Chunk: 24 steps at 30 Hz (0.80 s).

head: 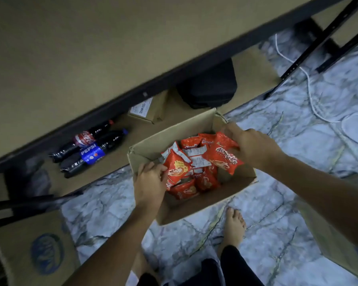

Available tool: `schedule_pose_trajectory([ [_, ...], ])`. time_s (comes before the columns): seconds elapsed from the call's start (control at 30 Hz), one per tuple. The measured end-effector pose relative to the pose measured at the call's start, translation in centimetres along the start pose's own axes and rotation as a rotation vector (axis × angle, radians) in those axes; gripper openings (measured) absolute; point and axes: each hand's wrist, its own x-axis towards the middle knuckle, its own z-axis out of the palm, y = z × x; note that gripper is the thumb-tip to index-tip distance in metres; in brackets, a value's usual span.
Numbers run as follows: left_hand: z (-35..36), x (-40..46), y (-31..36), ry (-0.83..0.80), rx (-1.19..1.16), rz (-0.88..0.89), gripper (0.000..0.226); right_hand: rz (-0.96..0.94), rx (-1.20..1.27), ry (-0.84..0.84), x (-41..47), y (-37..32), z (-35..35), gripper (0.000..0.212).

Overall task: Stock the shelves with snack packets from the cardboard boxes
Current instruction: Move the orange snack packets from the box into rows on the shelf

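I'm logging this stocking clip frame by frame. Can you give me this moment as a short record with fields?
left hand: grips a red snack packet in the box
right hand: grips another red packet above the box
cardboard box: open, on the floor, more red packets inside
bottom shelf: two cola bottles lying down, a small carton, a black bag

Stockroom: metal shelving (174,71), soda bottles (91,147)
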Motion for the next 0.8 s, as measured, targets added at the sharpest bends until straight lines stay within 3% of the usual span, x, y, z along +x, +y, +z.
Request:
schedule_pose_trajectory([
  [0.13,-8.4,-1.5,3.1,0.025,-0.098,-0.017,0.011,0.015,0.119,0.045,-5.2,-2.5,-7.4,0.051],
  [0.37,-22.4,-5.3,8.9,0.121,-0.202,0.038,0.013,0.007,0.275,0.269,-13.4,-6.7,-19.8,0.053],
  [0.8,-43.2,-8.8,16.6,0.43,-0.431,0.014,0.013,-0.408,0.104,0.397,-20.2,-15.7,-40.1,0.053],
])
